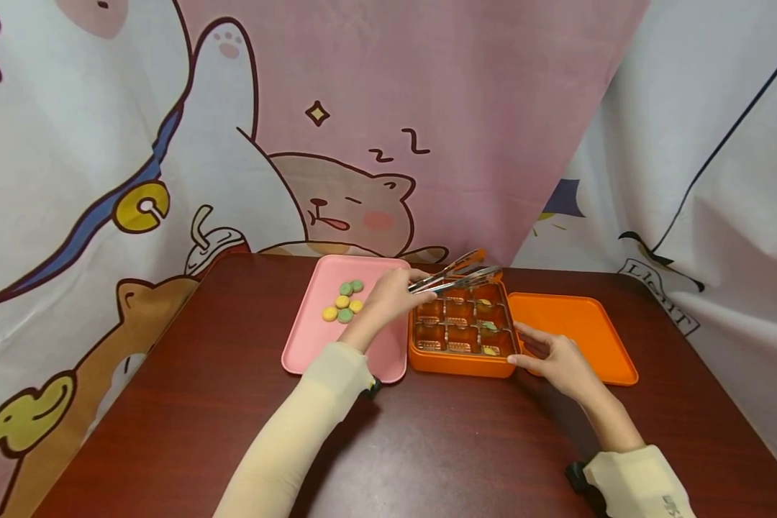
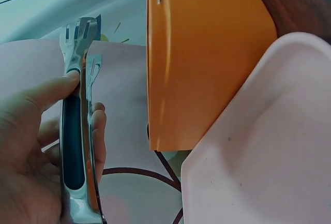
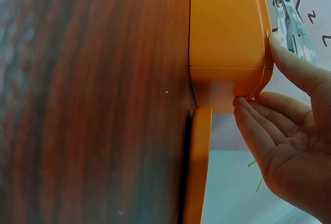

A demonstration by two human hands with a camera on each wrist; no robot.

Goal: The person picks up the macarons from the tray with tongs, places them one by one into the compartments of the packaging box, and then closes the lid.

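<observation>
My left hand (image 1: pixel 390 293) holds metal tongs (image 2: pixel 74 136) with dark grip inserts, thumb on one arm and fingers on the other. Their ends spread apart above the back of an orange box (image 1: pixel 461 365), with nothing visible between them. The box has a clear divided insert (image 1: pixel 458 335); green and yellow pieces (image 1: pixel 488 326) lie in its right-hand column. At the box's front right corner, my right hand (image 1: pixel 560 363) holds on, thumb at the rim and fingertips against the side. Small round yellow and green pieces (image 1: pixel 342 302) lie on a pink tray (image 1: pixel 311 345) left of the box.
An orange lid or tray (image 1: pixel 573 334) lies flat to the right of the box, close beside it. The dark wooden table (image 1: pixel 427 446) extends in front. A printed curtain (image 1: pixel 492 129) hangs right behind the table.
</observation>
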